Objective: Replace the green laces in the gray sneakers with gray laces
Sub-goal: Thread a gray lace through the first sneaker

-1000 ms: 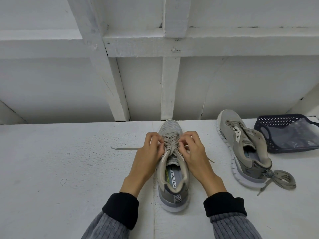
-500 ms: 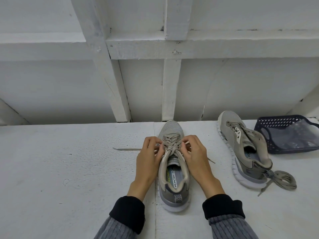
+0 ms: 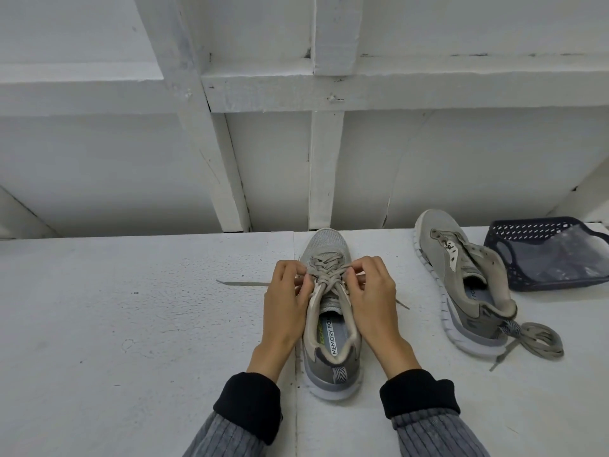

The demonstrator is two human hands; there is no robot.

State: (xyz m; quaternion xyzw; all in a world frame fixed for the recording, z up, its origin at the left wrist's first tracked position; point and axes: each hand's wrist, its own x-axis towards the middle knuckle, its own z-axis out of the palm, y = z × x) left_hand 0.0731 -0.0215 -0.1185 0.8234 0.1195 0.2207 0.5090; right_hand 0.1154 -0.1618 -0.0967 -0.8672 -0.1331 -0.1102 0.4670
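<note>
White boards carry the near sneaker [image 3: 329, 311], where we pinch its gray lace [image 3: 324, 273] with left hand [image 3: 286, 306] and right hand [image 3: 372, 300]; right of it, the second sneaker [image 3: 461, 285] waits unlaced, its loose lace [image 3: 535, 343] coiled at the heel.

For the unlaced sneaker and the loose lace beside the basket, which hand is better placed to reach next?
Probably the right hand: the unlaced sneaker and coiled lace lie on its side. The left hand would have to cross the laced sneaker.

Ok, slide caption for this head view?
Both hands pinch the gray lace on the centre sneaker.
</note>
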